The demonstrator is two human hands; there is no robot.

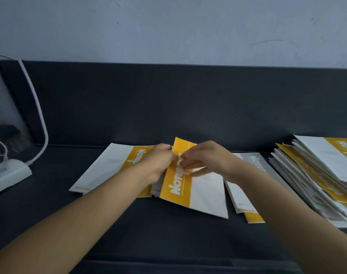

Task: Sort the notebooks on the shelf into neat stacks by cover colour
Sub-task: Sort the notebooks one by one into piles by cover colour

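A yellow-and-white notebook [190,191] is tilted up off the dark shelf [129,224] in the middle. My left hand [158,165] grips its left edge and my right hand [204,159] pinches its top. Flat at the left lies another yellow-banded notebook [107,169]. Behind my right forearm lies a grey-banded notebook [253,165] on top of a yellow one [252,216]. A messy pile of yellow and white notebooks [317,180] stands at the right.
A white power adapter [10,175] with a thick white cable [40,107] sits at the left end of the shelf. The dark back panel [168,103] rises behind the notebooks, with a pale wall above.
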